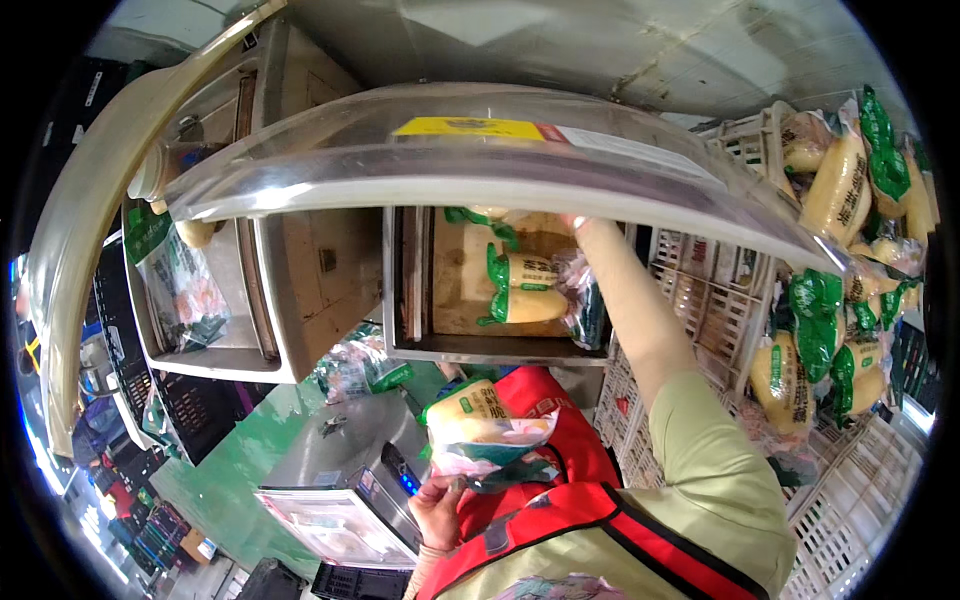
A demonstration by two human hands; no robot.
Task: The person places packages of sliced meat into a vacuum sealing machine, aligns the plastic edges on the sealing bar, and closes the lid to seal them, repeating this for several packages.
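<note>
My left hand (437, 511) pinches the lower edge of a printed plastic bag (480, 431) holding a pale, peeled root vegetable that looks like lotus root. This bag hangs in front of my red apron (540, 397). My right arm (637, 300) reaches into the metal chamber (420, 349) of a vacuum packing machine. Its raised clear lid (480, 169) mostly covers my right hand (579, 222), so the fingers cannot be made out. Inside the chamber lie filled bags (529, 289) with green ends towards the left and their printed mouths along the right side.
Another chamber machine (285, 367) stands to the left, with a bag (184, 285) in it. White plastic crates (705, 300) and several filled bags (817, 352) are on the right. A steel appliance (345, 442) sits on the green floor (217, 457).
</note>
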